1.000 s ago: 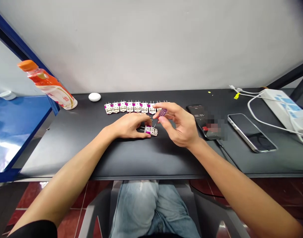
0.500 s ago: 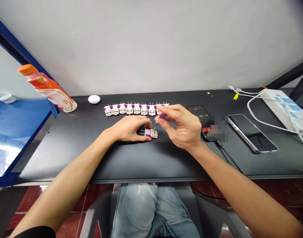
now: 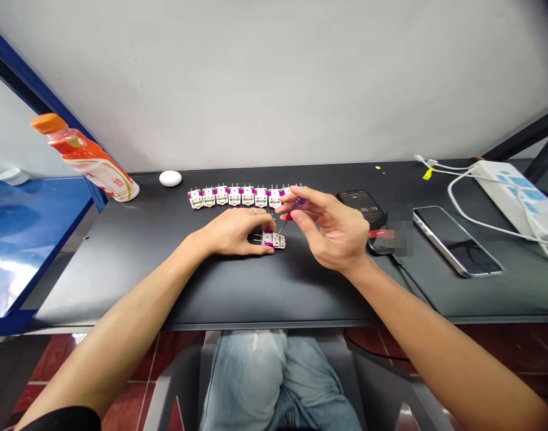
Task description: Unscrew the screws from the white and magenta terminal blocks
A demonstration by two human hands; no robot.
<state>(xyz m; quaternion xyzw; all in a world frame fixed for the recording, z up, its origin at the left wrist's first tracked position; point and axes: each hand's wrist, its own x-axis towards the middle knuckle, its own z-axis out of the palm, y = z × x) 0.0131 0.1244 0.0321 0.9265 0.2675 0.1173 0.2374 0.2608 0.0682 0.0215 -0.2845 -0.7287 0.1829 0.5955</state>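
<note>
My left hand [image 3: 236, 230] lies on the black desk [image 3: 166, 263], its fingers closed on a small white and magenta plug part [image 3: 274, 240] with metal prongs. My right hand [image 3: 332, 230] pinches a small screwdriver with a purple handle [image 3: 296, 206], tip pointing down at that part. Behind both hands runs a row of several matching plug parts [image 3: 238, 196].
An orange-capped bottle [image 3: 88, 158] leans at the back left beside a white round object [image 3: 170, 178]. Two phones [image 3: 366, 211] [image 3: 456, 240] lie to the right, one showing a timer. A white power strip [image 3: 510, 188] with cables sits far right. My knees show below the desk edge.
The right hand has turned slightly with the screwdriver and sits a little higher. The left hand stays on the part.
</note>
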